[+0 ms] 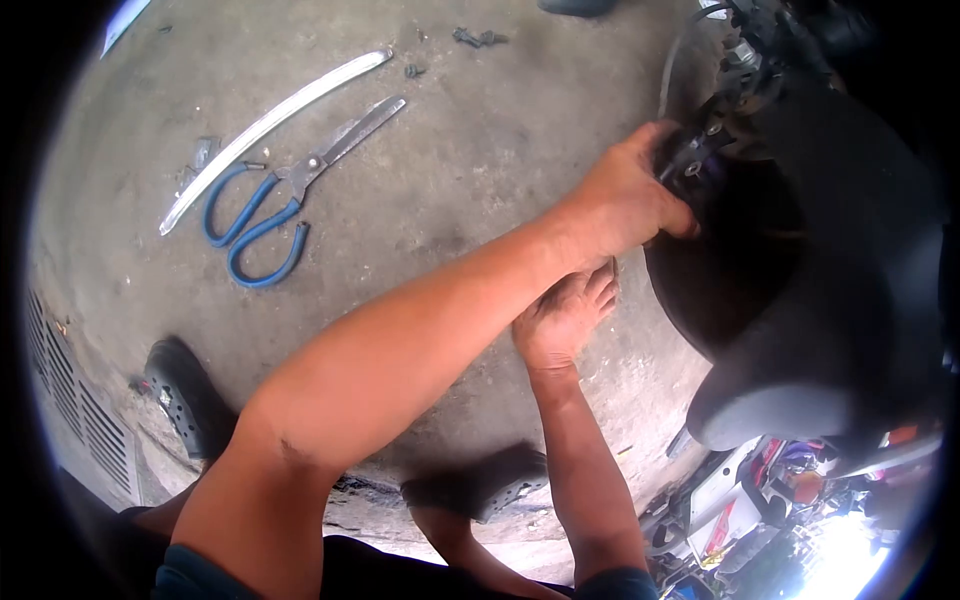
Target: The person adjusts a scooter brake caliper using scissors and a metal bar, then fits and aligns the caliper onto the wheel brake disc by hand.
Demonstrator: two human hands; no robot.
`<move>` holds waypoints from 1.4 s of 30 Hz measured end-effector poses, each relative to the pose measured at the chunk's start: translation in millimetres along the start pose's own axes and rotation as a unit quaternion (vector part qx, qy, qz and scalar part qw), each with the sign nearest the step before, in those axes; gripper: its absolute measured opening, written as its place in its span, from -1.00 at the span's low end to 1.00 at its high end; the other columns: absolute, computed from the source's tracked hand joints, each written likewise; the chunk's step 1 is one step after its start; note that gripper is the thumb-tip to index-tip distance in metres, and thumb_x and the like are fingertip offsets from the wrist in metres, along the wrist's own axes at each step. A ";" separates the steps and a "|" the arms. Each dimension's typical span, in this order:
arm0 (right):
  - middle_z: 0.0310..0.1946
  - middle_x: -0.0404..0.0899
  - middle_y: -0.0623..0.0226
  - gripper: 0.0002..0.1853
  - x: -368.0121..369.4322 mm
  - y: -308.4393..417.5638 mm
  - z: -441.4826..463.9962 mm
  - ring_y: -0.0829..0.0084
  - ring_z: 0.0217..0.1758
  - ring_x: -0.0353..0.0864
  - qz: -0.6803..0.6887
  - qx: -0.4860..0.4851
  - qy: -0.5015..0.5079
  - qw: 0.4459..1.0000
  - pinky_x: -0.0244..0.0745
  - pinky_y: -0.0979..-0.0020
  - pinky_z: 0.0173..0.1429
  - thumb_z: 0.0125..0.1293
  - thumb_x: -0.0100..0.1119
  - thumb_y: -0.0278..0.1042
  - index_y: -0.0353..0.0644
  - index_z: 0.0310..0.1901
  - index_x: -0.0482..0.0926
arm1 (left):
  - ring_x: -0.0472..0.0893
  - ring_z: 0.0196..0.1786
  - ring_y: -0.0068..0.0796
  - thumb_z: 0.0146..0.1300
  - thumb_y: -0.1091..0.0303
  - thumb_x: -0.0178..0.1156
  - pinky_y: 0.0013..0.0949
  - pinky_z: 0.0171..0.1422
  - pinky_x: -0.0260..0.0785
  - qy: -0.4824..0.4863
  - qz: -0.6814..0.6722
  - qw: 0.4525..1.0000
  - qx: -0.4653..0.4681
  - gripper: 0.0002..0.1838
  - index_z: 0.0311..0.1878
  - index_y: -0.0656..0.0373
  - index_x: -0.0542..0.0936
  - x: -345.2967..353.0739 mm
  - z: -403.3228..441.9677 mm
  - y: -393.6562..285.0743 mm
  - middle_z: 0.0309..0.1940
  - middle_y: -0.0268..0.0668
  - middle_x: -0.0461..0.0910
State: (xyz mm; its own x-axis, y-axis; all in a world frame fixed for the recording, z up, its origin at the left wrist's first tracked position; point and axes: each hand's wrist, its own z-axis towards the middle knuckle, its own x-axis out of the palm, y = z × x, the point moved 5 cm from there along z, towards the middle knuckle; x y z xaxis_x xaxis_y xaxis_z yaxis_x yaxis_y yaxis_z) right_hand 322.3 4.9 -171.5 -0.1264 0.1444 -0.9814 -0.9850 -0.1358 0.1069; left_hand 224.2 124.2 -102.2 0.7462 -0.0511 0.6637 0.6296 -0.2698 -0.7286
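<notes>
My left hand point(645, 190) reaches across to the right, its fingers wrapped round a dark part with bolts point(690, 160) on a black machine that looks like a motorcycle. Shadow hides the far fingers and much of this part. Below my left forearm, my right hand point(568, 312) is turned partly palm up with its fingers apart. The forearm covers some of it, and I see nothing held there. On the floor to the left lie scissors with blue handles point(300, 180), blades slightly parted. Alongside them is a long, curved, whitish strip point(280, 135).
Small dark bolts point(480, 38) lie on the concrete floor point(440, 200) near the top. A curved black panel point(780, 390) juts out at right, above cluttered parts point(740, 500). Dark clogs point(185, 395) are on my feet, with a floor grate point(75, 380) at far left.
</notes>
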 end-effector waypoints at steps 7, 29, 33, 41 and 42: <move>0.30 0.19 -0.24 -0.15 0.1 -0.4 -0.2 -0.23 0.39 0.11 0.008 -0.012 -0.012 1.000 -0.03 -0.15 0.42 0.20 0.19 0.12 -0.38 0.35 0.25 | 0.62 -0.03 -0.36 -0.14 0.61 0.46 -0.40 0.14 0.44 -0.005 -0.041 0.999 0.012 -0.09 0.40 0.26 0.35 3.8 2.5 9.0 -0.09 -0.16 0.66; 0.25 0.26 -0.17 -0.15 1.0 0.4 -0.2 -0.19 0.29 0.19 -0.009 0.006 -0.001 1.000 0.05 -0.08 0.37 0.05 0.31 0.01 -0.37 0.31 0.30 | 0.66 -0.31 -0.34 -0.13 0.63 0.42 -0.35 -0.31 0.48 -0.047 -0.041 0.998 0.031 -0.18 0.33 0.35 0.39 9.0 -0.1 1.5 -0.28 -0.10 0.66; 0.24 0.25 -0.18 -0.13 1.3 0.8 -3.2 -0.16 0.28 0.21 -0.059 -0.002 0.007 0.998 0.07 -0.05 0.38 0.08 0.28 0.02 -0.43 0.32 0.27 | 0.59 0.11 -0.23 -0.12 0.63 0.40 -0.34 0.31 0.33 -0.052 -0.055 0.997 -0.033 -0.22 0.31 0.39 0.45 10.6 -4.8 -9.0 -0.05 -0.06 0.67; 0.30 0.22 -0.21 -0.18 7.6 -1.1 -5.7 -0.18 0.33 0.19 -0.104 0.009 0.031 0.994 0.10 -0.03 0.39 0.17 0.21 -0.02 -0.47 0.33 0.25 | 0.60 0.03 -0.29 -0.10 0.63 0.39 -0.35 0.19 0.39 -0.067 -0.089 0.994 -0.012 -0.25 0.28 0.40 0.47 15.6 -1.5 -5.8 -0.10 -0.07 0.67; 0.30 0.22 -0.20 -0.18 6.1 -0.2 -5.2 -0.18 0.33 0.19 -0.103 0.018 0.037 0.994 0.09 -0.03 0.40 0.16 0.23 -0.04 -0.45 0.33 0.25 | 0.60 0.03 -0.29 -0.11 0.63 0.39 -0.35 0.19 0.39 -0.073 -0.077 0.994 -0.018 -0.26 0.28 0.40 0.47 15.9 -3.2 -5.0 -0.10 -0.07 0.67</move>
State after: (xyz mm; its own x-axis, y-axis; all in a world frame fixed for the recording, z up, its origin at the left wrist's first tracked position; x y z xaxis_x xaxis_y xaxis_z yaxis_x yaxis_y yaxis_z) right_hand 322.3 0.7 -178.3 0.0852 0.0925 -0.9921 -0.9928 -0.0759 -0.0924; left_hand 232.2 121.7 -87.5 0.6673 0.1318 0.7330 0.7319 -0.2984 -0.6126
